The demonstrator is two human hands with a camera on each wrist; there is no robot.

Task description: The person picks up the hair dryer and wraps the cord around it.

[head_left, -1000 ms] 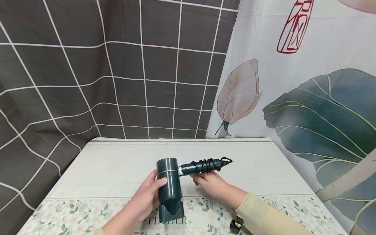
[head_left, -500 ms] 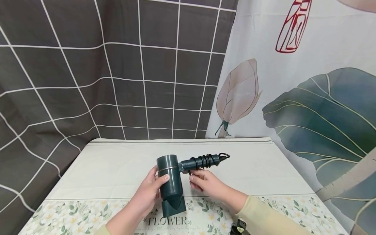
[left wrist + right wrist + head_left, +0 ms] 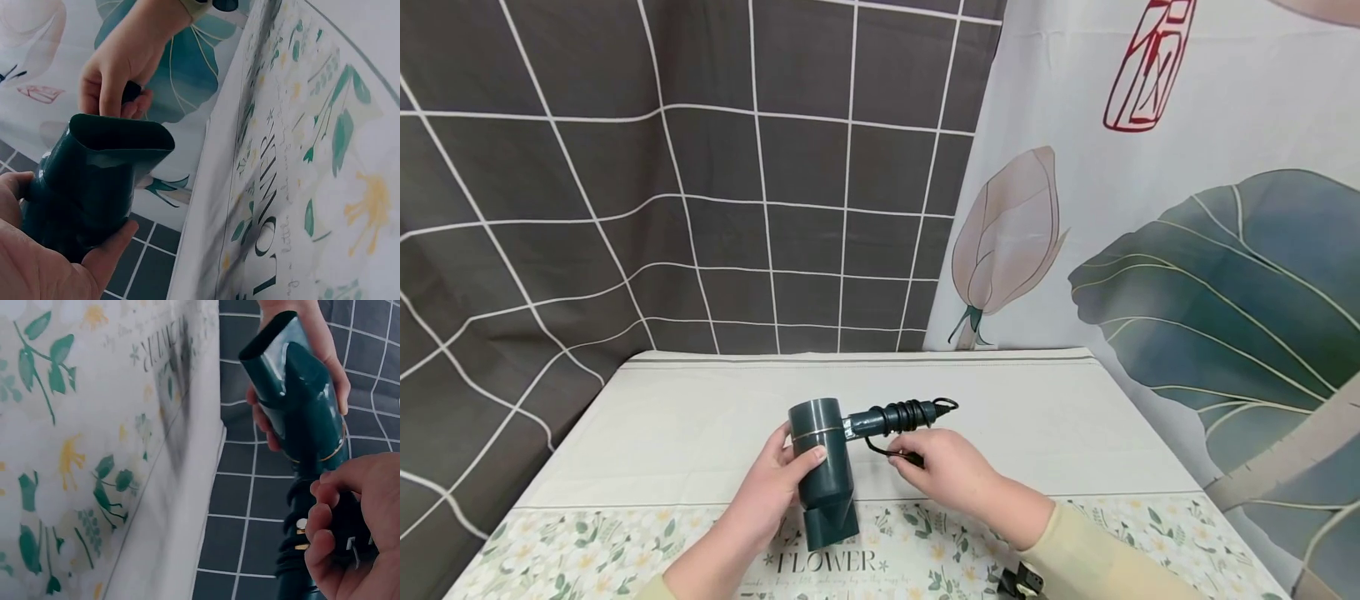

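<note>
A dark green hair dryer (image 3: 826,479) is held over the table, its flat nozzle (image 3: 832,528) pointing down toward the near edge. My left hand (image 3: 769,482) grips its barrel, with the thumb across the front. The handle points right, and a black cord (image 3: 904,416) is wound round it in several turns. Just below the handle, my right hand (image 3: 951,468) pinches the cord's loose end. In the right wrist view that end is a black plug (image 3: 350,532) with metal prongs, partly hidden by curled fingers. A short stretch of cord runs from the handle to this hand.
A white tablecloth (image 3: 700,433) covers the table, with a flower-printed band and lettering along the near side. Behind hangs a dark grey curtain (image 3: 715,167) with a white grid. On the right is a white curtain (image 3: 1097,208) with plant prints.
My right hand has moved out from beneath the handle, slightly right, drawing the plug end away so a stretch of cord now shows. The hair dryer has shifted a little left in my left hand.
</note>
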